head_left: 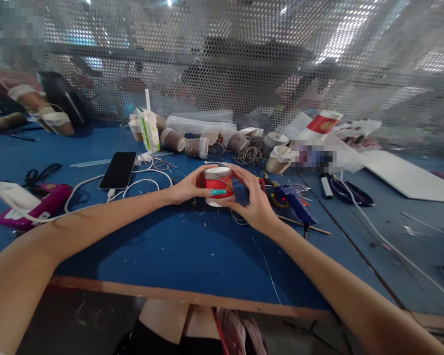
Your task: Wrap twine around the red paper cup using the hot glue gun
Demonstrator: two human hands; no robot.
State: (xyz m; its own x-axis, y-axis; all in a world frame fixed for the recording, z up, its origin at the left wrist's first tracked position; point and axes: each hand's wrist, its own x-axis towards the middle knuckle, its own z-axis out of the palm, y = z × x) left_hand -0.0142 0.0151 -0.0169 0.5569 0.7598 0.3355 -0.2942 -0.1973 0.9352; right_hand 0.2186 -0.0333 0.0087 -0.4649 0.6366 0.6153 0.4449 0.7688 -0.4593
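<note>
A red and white paper cup (219, 189) stands between my hands, just over the middle of the blue table, with a greyish band round its top. My left hand (190, 185) grips it from the left, its thumb with a teal nail lying across the front. From the right, my right hand (254, 201) curves round the cup, thumb at the lower front and fingers at the upper back. The far fingers of both hands are partly hidden. A thin loop of cord (239, 218) lies by the cup's base. Close to my right hand is a blue glue gun (296, 203).
Cord-wrapped cups (197, 147) and tangled twine (249, 151) line the back, near a drink carton (148, 130) with a straw. A phone (118, 170) with white cables and a magenta tool (40, 207) lie left. A white board (407, 175) lies right. Perforated metal screen behind.
</note>
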